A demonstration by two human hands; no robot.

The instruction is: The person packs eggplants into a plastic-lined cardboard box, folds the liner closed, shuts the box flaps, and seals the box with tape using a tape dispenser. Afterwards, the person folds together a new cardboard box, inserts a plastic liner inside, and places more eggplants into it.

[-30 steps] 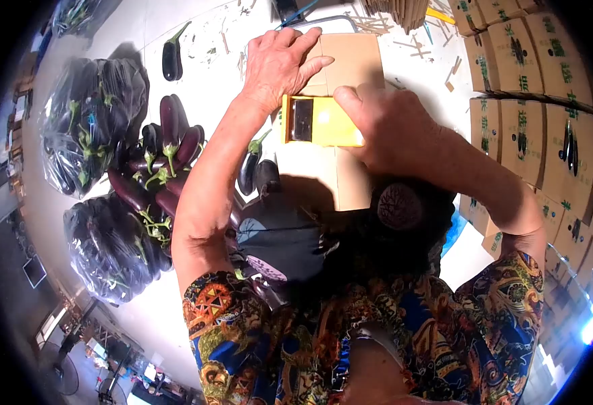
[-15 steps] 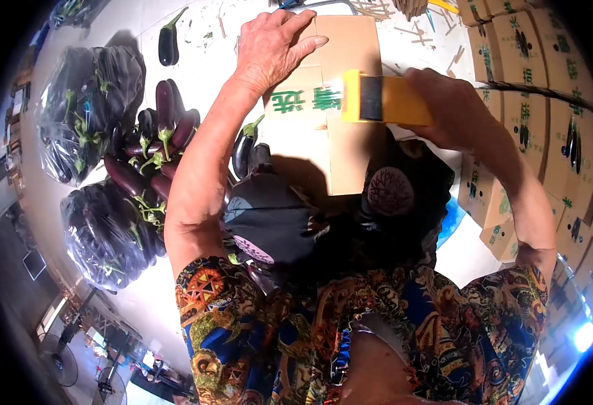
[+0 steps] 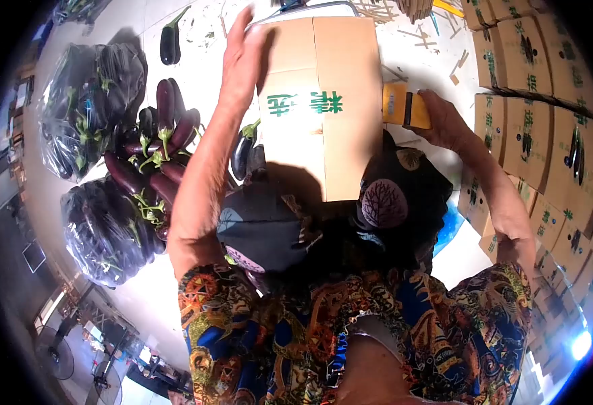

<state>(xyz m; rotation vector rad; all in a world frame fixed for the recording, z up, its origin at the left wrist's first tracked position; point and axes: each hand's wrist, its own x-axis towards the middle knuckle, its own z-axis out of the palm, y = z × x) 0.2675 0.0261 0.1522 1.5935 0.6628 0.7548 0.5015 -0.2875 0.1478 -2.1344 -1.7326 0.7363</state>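
A cardboard box (image 3: 320, 135) with green printed characters lies between my knees, its top flaps closed. My left hand (image 3: 242, 64) is at the upper left side of the box, fingers extended and pointing away from me. Right of the box, my right hand (image 3: 442, 121) grips a yellow tool (image 3: 404, 108) with a dark band, held clear of the box top. My fingers are partly hidden behind the tool.
Loose eggplants (image 3: 165, 148) lie left of my left forearm, beside two clear bags of eggplants (image 3: 90, 111). One eggplant (image 3: 170, 44) lies farther off. Stacked printed cartons (image 3: 526, 54) line the right side. Cardboard strips (image 3: 415, 37) are scattered beyond the box.
The yellow tool has moved right, off the box top, in my right hand. My left hand has slid from the top of the box to its left side.
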